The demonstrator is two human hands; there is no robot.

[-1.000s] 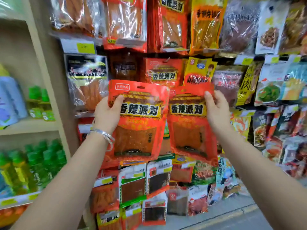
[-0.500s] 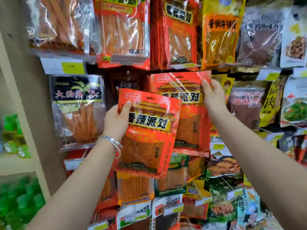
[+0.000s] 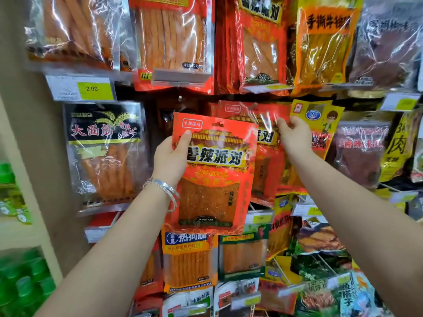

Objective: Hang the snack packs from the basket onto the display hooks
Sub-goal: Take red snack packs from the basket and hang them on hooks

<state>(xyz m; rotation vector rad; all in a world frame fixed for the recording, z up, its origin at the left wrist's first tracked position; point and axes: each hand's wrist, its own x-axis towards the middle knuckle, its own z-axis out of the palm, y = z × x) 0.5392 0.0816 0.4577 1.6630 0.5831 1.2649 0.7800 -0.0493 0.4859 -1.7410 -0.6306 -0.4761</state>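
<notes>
The front red pack is upright and faces outward. It is glossy, with a yellow banner of black characters and a clear window showing an orange, speckled sheet. The left hand grips its edge at 9 o'clock, thumb on the front. At 1 o'clock, half hidden behind it, is the rear red pack of the same design. The right hand pinches the rear pack's top edge, which is raised against the rack by a thin metal hook.
</notes>
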